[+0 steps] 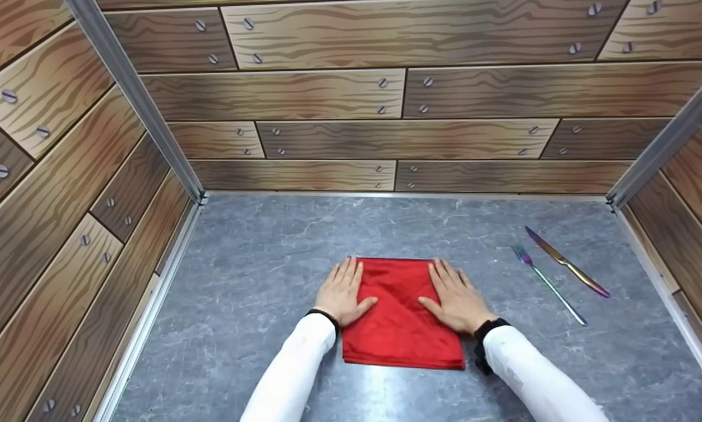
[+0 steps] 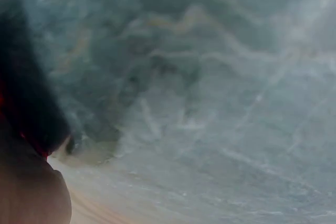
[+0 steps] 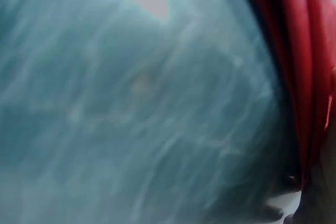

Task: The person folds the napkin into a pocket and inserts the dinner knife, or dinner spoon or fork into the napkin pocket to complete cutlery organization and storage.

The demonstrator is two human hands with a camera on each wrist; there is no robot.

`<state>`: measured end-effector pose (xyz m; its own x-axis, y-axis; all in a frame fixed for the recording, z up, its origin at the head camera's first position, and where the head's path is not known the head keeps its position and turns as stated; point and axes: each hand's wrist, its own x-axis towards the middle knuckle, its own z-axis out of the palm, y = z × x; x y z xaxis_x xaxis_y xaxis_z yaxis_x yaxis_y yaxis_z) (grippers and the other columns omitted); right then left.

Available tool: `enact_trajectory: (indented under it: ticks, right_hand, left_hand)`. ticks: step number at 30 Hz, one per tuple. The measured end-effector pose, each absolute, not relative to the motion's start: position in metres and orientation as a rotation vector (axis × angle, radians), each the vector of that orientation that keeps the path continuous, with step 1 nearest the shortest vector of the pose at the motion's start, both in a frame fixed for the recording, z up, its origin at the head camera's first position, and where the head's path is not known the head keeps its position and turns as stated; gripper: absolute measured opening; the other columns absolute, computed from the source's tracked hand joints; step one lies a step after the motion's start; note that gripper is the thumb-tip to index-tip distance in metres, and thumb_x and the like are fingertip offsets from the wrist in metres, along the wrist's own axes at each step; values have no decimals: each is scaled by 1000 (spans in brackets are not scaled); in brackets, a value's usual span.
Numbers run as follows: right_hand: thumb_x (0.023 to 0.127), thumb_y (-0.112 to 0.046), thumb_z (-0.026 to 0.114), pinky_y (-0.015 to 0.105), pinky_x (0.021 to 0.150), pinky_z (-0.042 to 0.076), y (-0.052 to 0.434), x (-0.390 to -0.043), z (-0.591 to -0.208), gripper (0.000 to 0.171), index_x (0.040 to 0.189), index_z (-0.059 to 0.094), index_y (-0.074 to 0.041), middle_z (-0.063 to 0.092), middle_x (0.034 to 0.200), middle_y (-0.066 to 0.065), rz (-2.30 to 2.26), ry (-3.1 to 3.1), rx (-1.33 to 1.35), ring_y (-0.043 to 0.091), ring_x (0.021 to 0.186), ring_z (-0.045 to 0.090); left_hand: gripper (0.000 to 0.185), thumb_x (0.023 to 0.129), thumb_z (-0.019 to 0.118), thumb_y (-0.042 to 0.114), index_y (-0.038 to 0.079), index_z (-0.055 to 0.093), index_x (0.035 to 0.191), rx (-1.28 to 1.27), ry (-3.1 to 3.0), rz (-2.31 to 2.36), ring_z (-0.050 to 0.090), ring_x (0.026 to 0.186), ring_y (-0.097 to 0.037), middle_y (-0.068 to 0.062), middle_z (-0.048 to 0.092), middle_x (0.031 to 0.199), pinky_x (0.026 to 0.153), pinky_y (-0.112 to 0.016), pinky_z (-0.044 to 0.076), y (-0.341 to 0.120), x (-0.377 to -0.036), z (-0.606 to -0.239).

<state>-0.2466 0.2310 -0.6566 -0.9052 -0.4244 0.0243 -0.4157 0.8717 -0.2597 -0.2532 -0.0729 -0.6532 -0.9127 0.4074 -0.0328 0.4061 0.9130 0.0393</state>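
Note:
A red cloth (image 1: 401, 328), folded into a rough rectangle, lies flat on the grey marbled table. My left hand (image 1: 342, 293) rests along its left edge, fingers straight and pointing away from me, thumb over the fabric. On the opposite edge, my right hand (image 1: 456, 296) lies flat in the same way, its thumb pointing inward. Stacked red folds of the cloth (image 3: 302, 51) show at the right side of the right wrist view. In the left wrist view, part of my left hand (image 2: 31, 192) fills the lower left corner, with a sliver of red beside it.
To the right of the cloth lie a rainbow-coloured fork (image 1: 553, 287) and, beyond it, a gold and purple knife (image 1: 568, 264). Wood-patterned panels (image 1: 327, 97) wall the table (image 1: 245, 281) at the back and both sides, with metal strips along their edges.

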Motion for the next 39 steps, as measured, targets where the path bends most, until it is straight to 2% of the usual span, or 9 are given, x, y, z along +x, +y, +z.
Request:
enact_trajectory:
  ticks: [8, 23, 30, 39]
  right_hand:
    - [104, -53, 48, 62, 127, 19, 231, -243, -652, 81, 160, 28, 2, 25, 169, 23, -375, 3013, -693, 43, 157, 23]
    - [105, -58, 43, 60, 129, 15, 231, -244, -653, 84, 163, 22, -1, 20, 171, 20, -343, 2992, -668, 40, 159, 18]
    - [104, -57, 46, 63, 125, 20, 233, -242, -659, 83, 160, 29, 1, 28, 168, 23, -379, 3057, -712, 43, 156, 25]
    - [104, -58, 44, 62, 128, 15, 228, -242, -651, 84, 161, 26, 2, 25, 169, 23, -397, 3006, -663, 42, 158, 20]
  left_hand:
    - [95, 98, 37, 74, 7, 25, 164, 646, 3030, 58, 24, 160, -27, -13, 24, 171, 132, -40, 19, -75, -250, -651]
    - [92, 100, 30, 74, 8, 23, 164, 675, 3062, 9, 22, 160, -27, -13, 23, 172, 132, -40, 18, -79, -252, -661]
    - [92, 99, 33, 73, 7, 27, 163, 679, 3070, 17, 24, 160, -27, -12, 25, 171, 132, -40, 18, -78, -251, -660]
    - [92, 99, 35, 73, 7, 28, 163, 707, 3116, 9, 26, 159, -28, -13, 28, 170, 132, -42, 20, -80, -250, -660]
